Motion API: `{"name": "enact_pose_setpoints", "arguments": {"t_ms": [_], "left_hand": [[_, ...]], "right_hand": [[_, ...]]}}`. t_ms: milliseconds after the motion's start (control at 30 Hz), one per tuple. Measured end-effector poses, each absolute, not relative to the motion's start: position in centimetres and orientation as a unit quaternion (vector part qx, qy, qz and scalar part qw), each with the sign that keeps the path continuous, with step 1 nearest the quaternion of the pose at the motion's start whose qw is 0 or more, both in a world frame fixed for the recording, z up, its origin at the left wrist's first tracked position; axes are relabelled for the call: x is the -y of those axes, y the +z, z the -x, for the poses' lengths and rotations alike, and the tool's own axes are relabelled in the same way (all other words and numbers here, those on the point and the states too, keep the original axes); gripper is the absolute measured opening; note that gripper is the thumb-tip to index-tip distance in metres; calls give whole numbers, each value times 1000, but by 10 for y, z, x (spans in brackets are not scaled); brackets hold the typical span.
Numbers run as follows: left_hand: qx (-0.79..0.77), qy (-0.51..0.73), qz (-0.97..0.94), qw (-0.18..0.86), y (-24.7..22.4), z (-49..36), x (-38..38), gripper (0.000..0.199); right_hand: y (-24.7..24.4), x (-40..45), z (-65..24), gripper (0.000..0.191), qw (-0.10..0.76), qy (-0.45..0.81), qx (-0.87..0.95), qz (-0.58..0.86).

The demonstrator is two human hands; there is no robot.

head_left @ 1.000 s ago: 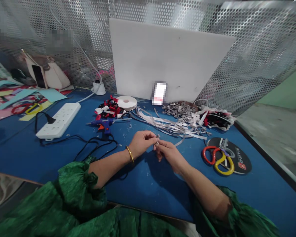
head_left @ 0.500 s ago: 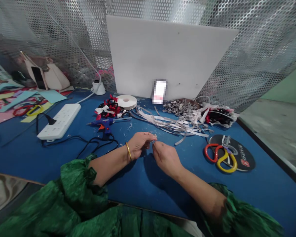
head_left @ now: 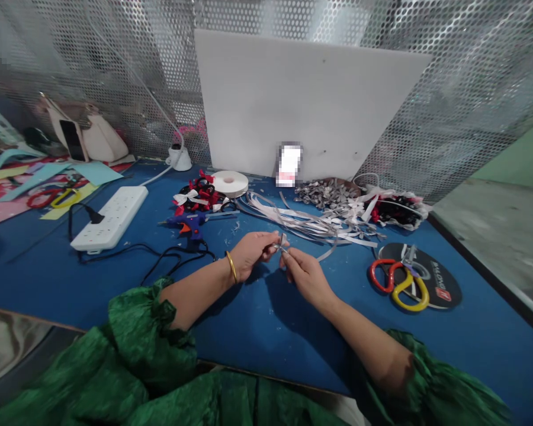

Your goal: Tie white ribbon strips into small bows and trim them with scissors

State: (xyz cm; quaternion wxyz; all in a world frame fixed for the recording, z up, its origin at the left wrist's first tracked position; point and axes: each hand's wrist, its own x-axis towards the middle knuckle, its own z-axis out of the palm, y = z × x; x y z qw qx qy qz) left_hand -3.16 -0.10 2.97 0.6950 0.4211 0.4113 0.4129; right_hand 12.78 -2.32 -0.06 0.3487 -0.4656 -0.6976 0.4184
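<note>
Well out to the left of your left hand, the white power strip [head_left: 111, 218] lies on the blue table [head_left: 253, 331], with a black plug in it. Nearer that hand, just beyond its wrist, is the blue glue gun [head_left: 190, 223]; behind the gun sit the red and black bows [head_left: 198, 192] and the white ribbon roll [head_left: 229, 183].

Your left hand [head_left: 247, 254], with a gold bangle at its wrist, has its thumb and forefinger closed on the small grey ribbon piece [head_left: 281, 245], the other fingers curled under. The piece is held up between your two hands, above the table. Your right hand [head_left: 308, 277] pinches the near right side of it, fingertips together and close to the left ones.

Beyond your right hand spread the loose ribbon strips [head_left: 302, 226], with the grey bows [head_left: 328, 194] behind them. To its right, the scissors [head_left: 411, 290], with one red and one yellow handle, rest partly on the black disc [head_left: 442, 284].
</note>
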Motion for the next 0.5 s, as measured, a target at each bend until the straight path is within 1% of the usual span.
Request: {"name": "enact_pose_setpoints", "arguments": {"t_ms": [100,233,300,400,433,500], "left_hand": [[-423,412,-460,663,31,32,1,40],[-436,412,-502,623,30,31,3,31],[-437,421,-522,600,30,30,4,27],[-435,437,-552,562,30,30,4,27],[-437,437,-565,548,30,30,4,27],[-453,425,-589,517,30,30,4,26]], "right_hand": [[3,22,-129,36,366,431,684,460],[3,24,-127,34,376,430,678,463],[2,24,-127,33,366,428,688,458],[6,23,-129,33,334,416,719,445],[8,22,-131,31,337,400,726,447],[14,20,-135,25,378,364,715,462]]}}
